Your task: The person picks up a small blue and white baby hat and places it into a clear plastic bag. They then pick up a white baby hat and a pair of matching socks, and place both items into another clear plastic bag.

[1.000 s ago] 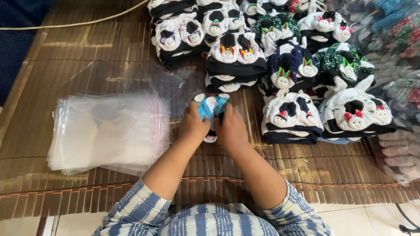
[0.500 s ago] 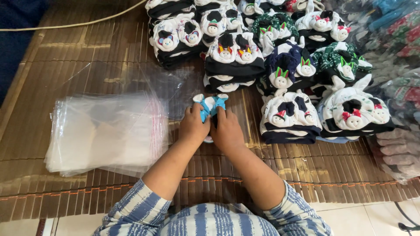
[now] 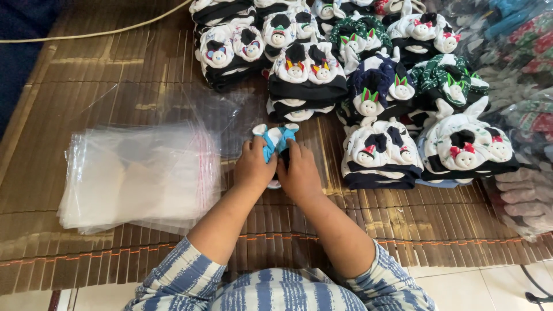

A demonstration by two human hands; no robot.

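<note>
Clear plastic bags lie stacked at the left on the bamboo mat. Just right of them I see my left hand and right hand side by side, fingers pressed together on a small blue-and-white plush item lying on the mat. Further right stand bundles of plush-faced hats, near my hands but not touching.

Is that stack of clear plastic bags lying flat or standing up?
Lying flat: the stack of clear bags rests spread on the bamboo mat, left of the hands.
</note>
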